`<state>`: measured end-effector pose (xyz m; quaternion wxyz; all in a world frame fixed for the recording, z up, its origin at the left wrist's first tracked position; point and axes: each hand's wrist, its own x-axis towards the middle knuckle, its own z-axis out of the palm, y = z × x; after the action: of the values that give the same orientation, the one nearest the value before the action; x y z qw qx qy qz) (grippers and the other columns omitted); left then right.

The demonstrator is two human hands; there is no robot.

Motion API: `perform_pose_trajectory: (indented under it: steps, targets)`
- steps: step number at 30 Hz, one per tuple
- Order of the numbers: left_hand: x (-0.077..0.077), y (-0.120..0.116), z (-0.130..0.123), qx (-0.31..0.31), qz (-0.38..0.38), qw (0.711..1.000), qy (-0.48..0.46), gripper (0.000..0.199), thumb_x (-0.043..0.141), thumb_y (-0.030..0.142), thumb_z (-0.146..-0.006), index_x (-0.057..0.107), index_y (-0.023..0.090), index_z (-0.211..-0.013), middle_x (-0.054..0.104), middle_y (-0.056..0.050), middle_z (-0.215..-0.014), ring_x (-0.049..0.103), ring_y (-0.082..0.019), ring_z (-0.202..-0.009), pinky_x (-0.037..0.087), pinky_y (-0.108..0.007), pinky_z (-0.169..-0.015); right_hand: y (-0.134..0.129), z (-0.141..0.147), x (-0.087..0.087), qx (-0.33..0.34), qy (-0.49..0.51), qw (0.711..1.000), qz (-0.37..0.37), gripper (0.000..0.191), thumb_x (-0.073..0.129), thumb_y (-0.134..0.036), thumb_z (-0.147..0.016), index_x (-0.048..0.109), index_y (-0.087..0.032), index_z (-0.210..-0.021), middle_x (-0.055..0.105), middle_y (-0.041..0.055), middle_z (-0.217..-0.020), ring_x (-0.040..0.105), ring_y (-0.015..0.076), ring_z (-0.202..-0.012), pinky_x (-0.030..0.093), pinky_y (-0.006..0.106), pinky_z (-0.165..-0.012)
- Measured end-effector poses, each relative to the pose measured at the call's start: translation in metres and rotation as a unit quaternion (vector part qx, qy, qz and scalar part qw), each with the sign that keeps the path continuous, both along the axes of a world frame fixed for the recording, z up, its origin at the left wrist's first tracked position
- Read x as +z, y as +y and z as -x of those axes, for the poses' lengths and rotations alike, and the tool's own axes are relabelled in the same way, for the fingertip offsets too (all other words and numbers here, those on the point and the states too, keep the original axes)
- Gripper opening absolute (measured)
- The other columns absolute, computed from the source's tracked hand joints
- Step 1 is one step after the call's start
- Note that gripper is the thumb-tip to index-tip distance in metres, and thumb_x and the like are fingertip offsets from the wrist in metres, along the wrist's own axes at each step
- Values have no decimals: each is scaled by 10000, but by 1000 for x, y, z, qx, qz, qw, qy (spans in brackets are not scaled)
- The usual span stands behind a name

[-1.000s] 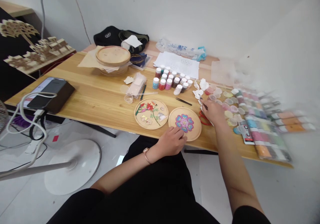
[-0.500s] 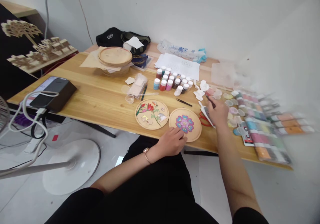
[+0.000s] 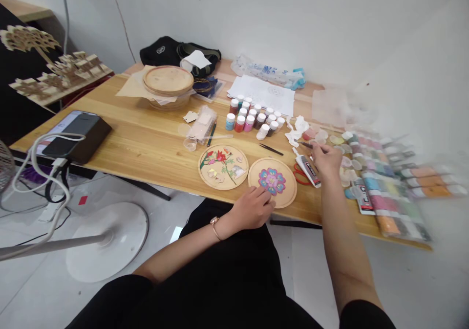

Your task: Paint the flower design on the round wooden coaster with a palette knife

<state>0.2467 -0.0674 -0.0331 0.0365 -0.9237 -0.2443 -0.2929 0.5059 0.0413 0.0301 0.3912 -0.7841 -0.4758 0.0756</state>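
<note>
Left hand (image 3: 252, 209) loosely curled, fingertips resting on the edge of a round wooden plaque (image 3: 284, 192), not gripping. The plaque's pink-and-blue flower looks fully coloured. Right hand (image 3: 326, 160) closed in a pinch on a thin dark tool (image 3: 307, 145), above a white glue tube (image 3: 308, 170) and red-handled scissors (image 3: 299, 177). Second plaque (image 3: 223, 167) has a red flower, some pale patches apparently unfinished. Farther off: clear plastic cups (image 3: 339, 155), rows of coloured tubes (image 3: 388, 192), small paint jars (image 3: 252, 120).
</note>
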Motion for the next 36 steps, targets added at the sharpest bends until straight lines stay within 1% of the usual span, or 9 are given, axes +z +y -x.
perform_pose_trajectory:
  steps: [2, 6, 11, 17, 19, 21, 28, 31, 36]
  targets:
    - [0, 0, 0, 0, 0, 1000, -2, 157, 499, 197, -976, 647, 163, -936, 577, -64, -830, 515, -211, -833, 351, -340, -677, 1, -3, 2, -5, -18, 1000, 17, 389, 548, -374, -822, 811, -93, -879, 697, 71, -642, 593, 184, -580, 440, 303, -585]
    - [0, 0, 0, 0, -1, 1000, -2, 156, 496, 189, -973, 639, 162, -917, 570, -61, -816, 514, -209, -818, 353, -343, -681, -2, -7, 5, 7, -63, 996, 56, 382, 565, -379, -817, 827, -133, -948, 779, 112, -802, 654, 224, -701, 441, 316, -645]
    - [1, 0, 0, 1, -5, 1000, -5, 160, 492, 191, -975, 642, 162, -929, 575, -58, -812, 520, -207, -806, 362, -345, -675, -6, -8, 6, 29, -110, 988, 105, 377, 569, -413, -832, 831, -153, -910, 779, 133, -805, 639, 251, -719, 423, 337, -649]
    - [0, 0, 0, 1, -9, 1000, -12, 162, 494, 189, -976, 646, 158, -929, 578, -59, -809, 523, -204, -802, 361, -343, -674, -7, -7, 8, 35, -127, 982, 133, 373, 545, -382, -873, 818, -170, -1013, 790, 147, -971, 677, 294, -873, 463, 368, -736]
    - [0, 0, -1, 0, -10, 1000, -14, 161, 495, 186, -973, 646, 157, -924, 574, -57, -803, 521, -204, -797, 357, -342, -668, -7, -7, 8, 31, -120, 983, 137, 368, 545, -367, -874, 816, -168, -1027, 784, 141, -923, 676, 291, -860, 468, 370, -740]
    - [0, 0, -1, 0, -9, 1000, -13, 164, 493, 186, -974, 645, 157, -922, 572, -56, -803, 519, -204, -798, 357, -342, -665, -8, -8, 8, 27, -109, 984, 139, 374, 540, -366, -881, 812, -165, -1040, 765, 125, -824, 668, 279, -800, 470, 369, -727]
    - [0, -1, -1, 2, -7, 1000, -11, 166, 488, 190, -975, 646, 160, -934, 571, -58, -809, 517, -205, -800, 363, -340, -667, -5, -10, 5, 11, -60, 990, 128, 401, 531, -428, -888, 815, -167, -996, 624, 52, -536, 585, 232, -577, 450, 359, -609]
    - [0, -1, -1, 2, -7, 1000, -14, 164, 492, 185, -971, 647, 161, -923, 567, -55, -805, 515, -203, -798, 368, -340, -672, -4, -10, 5, 3, -52, 990, 127, 361, 555, -414, -875, 811, -170, -948, 603, 51, -519, 581, 235, -570, 456, 371, -619]
    - [0, -1, 0, 0, -8, 1000, -15, 171, 488, 188, -974, 653, 160, -938, 575, -61, -817, 516, -202, -805, 368, -337, -678, -4, -9, 4, 6, -53, 990, 129, 275, 594, -351, -833, 799, -183, -906, 643, 58, -595, 599, 243, -633, 479, 388, -684]
